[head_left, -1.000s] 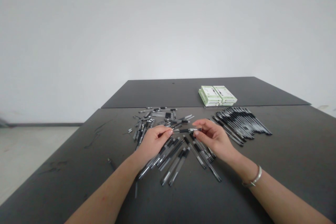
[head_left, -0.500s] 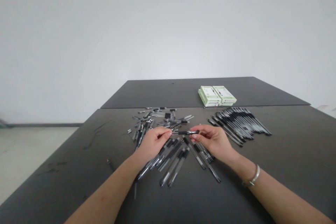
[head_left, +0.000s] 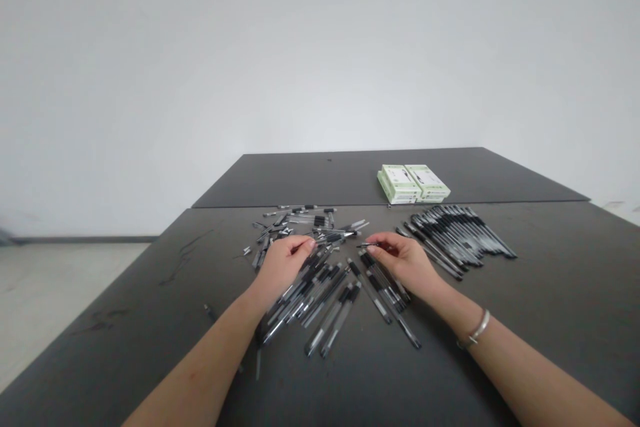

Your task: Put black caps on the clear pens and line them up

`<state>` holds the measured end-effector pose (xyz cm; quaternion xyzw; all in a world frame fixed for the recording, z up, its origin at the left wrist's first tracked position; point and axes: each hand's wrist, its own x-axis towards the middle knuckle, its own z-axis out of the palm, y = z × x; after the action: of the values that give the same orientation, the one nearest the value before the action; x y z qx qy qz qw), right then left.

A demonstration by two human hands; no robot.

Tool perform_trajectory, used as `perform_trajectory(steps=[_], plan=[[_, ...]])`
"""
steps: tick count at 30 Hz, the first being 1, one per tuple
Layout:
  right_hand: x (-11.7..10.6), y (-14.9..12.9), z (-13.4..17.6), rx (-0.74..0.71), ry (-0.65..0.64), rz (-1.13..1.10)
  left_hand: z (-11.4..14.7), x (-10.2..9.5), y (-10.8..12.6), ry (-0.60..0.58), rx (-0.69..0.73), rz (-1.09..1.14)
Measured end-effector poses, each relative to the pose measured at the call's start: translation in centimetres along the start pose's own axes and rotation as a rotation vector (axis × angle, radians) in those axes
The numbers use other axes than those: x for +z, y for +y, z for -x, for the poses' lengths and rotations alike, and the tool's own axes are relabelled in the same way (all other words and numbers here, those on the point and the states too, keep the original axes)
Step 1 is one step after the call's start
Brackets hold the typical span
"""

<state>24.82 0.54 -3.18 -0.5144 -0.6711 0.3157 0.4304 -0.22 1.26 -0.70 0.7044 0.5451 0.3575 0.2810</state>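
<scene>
My left hand [head_left: 287,260] is closed in a pinch on a pen [head_left: 333,238], whose clear barrel and black grip point right. Facing it across a small gap, my right hand [head_left: 403,260] pinches a small dark pen cap [head_left: 369,245]. Under and around my left hand lies a loose heap of pens and pen parts [head_left: 305,287]. Below my right hand several uncapped-looking pens with black grips [head_left: 383,287] lie slanted on the dark table [head_left: 425,373]. My left fingers hide the pen's rear end.
To the right is a neat row of capped pens [head_left: 460,233]. Green-and-white boxes [head_left: 413,183] are stacked farther back, behind the table's seam. A lone dark pen part [head_left: 209,311] lies left of my left forearm. A pale wall [head_left: 320,47] stands behind the table.
My hands have moved apart: the left shifted left with the pen, the right slightly up with the cap. The pen and cap, in line and together before, are now separate.
</scene>
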Motion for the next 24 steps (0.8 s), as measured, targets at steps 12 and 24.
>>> perform_trajectory(steps=[12,24], plan=[[0.8,-0.4,0.2,-0.237,-0.139,0.48,-0.1,-0.6,0.1,0.109,-0.037,-0.026],[1.2,-0.8,-0.3,-0.243,-0.149,0.54,-0.4,-0.8,-0.6,0.176,-0.123,0.163]])
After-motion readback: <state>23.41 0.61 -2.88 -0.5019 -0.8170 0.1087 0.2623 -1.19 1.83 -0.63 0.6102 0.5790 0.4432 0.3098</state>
